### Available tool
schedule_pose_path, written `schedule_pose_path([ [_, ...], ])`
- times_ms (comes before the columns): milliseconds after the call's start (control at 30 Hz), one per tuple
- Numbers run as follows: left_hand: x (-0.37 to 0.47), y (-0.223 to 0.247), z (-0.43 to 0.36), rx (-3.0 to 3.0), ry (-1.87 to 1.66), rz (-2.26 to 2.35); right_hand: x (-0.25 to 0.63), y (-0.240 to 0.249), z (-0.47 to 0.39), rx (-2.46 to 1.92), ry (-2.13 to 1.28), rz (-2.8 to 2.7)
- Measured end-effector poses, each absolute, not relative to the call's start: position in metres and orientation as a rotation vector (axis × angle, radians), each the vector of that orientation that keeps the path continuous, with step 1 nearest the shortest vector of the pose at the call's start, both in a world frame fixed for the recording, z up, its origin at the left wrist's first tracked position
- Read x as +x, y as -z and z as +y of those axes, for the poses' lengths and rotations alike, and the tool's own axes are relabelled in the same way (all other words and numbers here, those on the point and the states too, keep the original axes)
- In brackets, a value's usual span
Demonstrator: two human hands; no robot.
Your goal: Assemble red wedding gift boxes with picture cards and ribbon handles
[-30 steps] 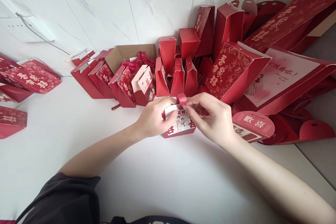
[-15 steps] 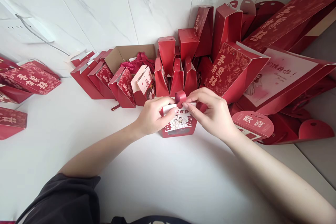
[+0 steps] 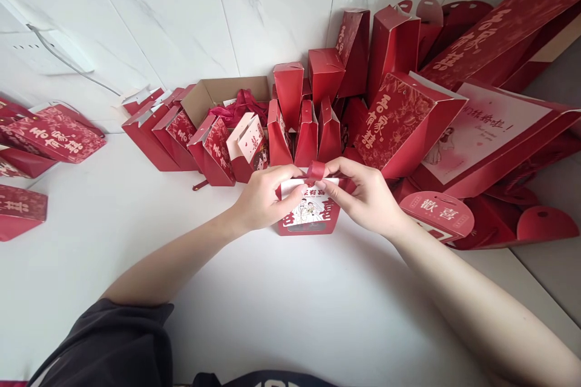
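A small red and white gift box (image 3: 308, 210), printed with a cartoon couple, stands upright on the white table in the middle of the view. At its top edge a loop of red ribbon (image 3: 316, 170) sticks up. My left hand (image 3: 272, 195) is closed at the left of that edge, thumb on the front and fingers behind, pinching the box top and the ribbon's base. From the other side my right hand (image 3: 363, 193) pinches the ribbon between thumb and index finger. The fingertips partly hide the ribbon's lower part.
Several red gift boxes (image 3: 288, 87) stand in a row along the tiled wall. Behind them an open cardboard box (image 3: 195, 103) holds red ribbons (image 3: 240, 107). Large red gift bags (image 3: 394, 121) crowd the right side, and more boxes (image 3: 59, 133) lie at the far left.
The ribbon loop has tilted and become lower and flatter at the box top. My right hand has shifted slightly left, and the gift box has moved slightly left too.
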State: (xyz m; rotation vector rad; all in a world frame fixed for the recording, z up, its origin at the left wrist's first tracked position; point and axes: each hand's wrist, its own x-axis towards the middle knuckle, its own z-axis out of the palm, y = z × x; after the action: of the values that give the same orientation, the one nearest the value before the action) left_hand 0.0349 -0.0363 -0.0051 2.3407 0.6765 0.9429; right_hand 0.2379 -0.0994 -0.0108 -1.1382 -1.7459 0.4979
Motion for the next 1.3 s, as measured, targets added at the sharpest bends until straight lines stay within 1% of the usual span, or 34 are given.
schedule_pose_path([
  [267,0.036,0.006,-0.040,2.354,-1.021,0.682,0.237,0.010,-0.101,-1.086,-0.517,-1.775],
  [433,0.037,0.003,-0.042,2.281,-0.950,0.707,0.235,0.013,-0.101,-1.105,-0.526,-1.731],
  [700,0.035,0.002,-0.044,2.380,-0.980,0.673,0.230,0.013,-0.105,-1.125,-0.464,-1.691],
  [800,0.035,0.002,-0.045,2.330,-0.911,0.657,0.230,0.011,-0.105,-1.114,-0.457,-1.706],
  [1000,0.038,0.001,-0.047,2.232,-0.907,0.682,0.234,0.007,-0.105,-1.125,-0.530,-1.731],
  [1300,0.038,0.003,-0.047,2.299,-0.954,0.682,0.234,0.006,-0.104,-1.118,-0.617,-1.716],
])
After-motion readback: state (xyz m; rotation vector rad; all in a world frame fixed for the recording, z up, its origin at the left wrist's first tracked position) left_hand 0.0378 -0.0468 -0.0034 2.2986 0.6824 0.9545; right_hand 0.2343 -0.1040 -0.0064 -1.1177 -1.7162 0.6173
